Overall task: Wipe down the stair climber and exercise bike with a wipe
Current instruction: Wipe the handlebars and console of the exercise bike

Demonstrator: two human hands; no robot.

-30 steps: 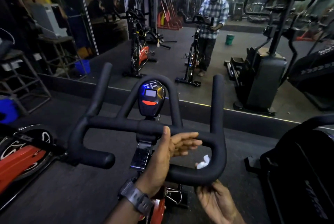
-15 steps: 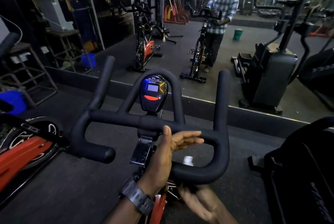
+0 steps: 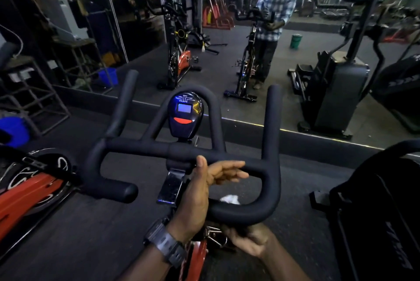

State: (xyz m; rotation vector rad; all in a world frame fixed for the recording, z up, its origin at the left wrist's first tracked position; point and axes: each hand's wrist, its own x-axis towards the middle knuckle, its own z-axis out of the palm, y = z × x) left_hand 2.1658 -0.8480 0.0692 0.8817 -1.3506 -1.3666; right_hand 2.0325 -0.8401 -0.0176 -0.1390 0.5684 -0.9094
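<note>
— Wipe (image 3: 230, 199) is showing white under the handlebar's (image 3: 247, 212) near curve, just beyond the right hand (image 3: 250, 238).
— Is that hand gripping it?
— Probably, but it's hiding below the bar, running left-right; can't tell. The left hand (image 3: 204, 185) is resting open across the crossbar.

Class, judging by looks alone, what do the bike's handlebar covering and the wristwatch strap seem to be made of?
Handlebar: probably foam or soft rubber padding, matt black; it shows no glare and has thick, rounded ends. Wristwatch strap: likely moulded resin or rubber, dull grey-black, with ridged segments; the dim light leaves it open.
</note>
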